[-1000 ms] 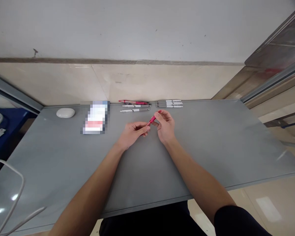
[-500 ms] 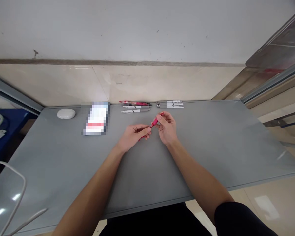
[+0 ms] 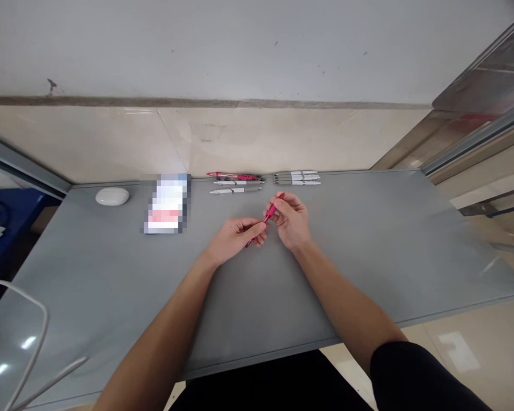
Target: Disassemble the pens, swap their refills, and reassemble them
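Note:
A red pen (image 3: 270,212) is held aslant above the middle of the grey table (image 3: 257,297), its upper end to the right. The fingers of my left hand (image 3: 240,237) are closed round its lower part. My right hand (image 3: 292,220) pinches the upper part between thumb and fingers. Beyond my hands, near the wall, lie a red pen (image 3: 235,176) and white-and-grey pens (image 3: 236,190) on the left. Several more white-and-grey pens (image 3: 297,177) are lined up on the right.
A pixelated, phone-like object (image 3: 166,205) lies left of the pens, and a white rounded object (image 3: 112,196) is farther left. A white cable (image 3: 43,325) loops over the table's left front. The wall (image 3: 257,137) borders the back edge.
The view has shifted slightly. Both hands keep their hold on the red pen, with little other visible movement.

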Available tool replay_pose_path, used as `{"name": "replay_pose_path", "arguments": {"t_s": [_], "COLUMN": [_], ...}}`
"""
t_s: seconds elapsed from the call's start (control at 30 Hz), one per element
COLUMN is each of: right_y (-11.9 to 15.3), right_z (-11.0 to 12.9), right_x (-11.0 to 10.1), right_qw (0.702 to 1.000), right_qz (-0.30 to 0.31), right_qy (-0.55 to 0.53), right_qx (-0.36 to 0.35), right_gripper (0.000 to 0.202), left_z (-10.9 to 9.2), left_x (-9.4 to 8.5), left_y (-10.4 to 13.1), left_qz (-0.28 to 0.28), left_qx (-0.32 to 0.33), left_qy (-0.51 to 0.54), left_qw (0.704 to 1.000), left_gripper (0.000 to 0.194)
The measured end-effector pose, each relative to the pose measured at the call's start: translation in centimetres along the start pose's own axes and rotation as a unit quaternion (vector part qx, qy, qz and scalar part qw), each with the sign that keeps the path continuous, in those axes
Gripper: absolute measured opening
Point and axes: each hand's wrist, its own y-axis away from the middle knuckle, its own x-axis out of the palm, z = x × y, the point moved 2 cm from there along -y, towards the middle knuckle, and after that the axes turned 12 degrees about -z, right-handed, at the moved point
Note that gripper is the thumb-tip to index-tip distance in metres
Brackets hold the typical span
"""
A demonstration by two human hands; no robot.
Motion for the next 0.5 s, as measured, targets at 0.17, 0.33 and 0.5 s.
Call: {"name": "replay_pose_path", "arguments": {"t_s": [0.17, 0.33, 0.5], "right_y": [-0.15, 0.19, 0.33], "right_z": [-0.08, 0.08, 0.11], "right_x": [-0.3, -0.29, -0.06], "right_qw": [0.999, 0.998, 1.0], "right_qz": [-0.041, -0.044, -0.024], "right_qy": [-0.006, 0.006, 0.002], "right_qx": [-0.032, -0.036, -0.016], "right_gripper": [0.02, 0.018, 0.015], "left_z": [0.26, 0.38, -0.09], "left_x": [-0.17, -0.09, 0.09], "left_y": [-0.21, -0.34, -0.04], "left_qz": [-0.08, -0.064, -0.003], "left_qx": [0.001, -0.004, 0.005], "left_qy": [-0.002, -0.008, 0.028], "left_qw": [0.997, 0.998, 1.0], "left_gripper": [0.034, 0.03, 0.032]}}
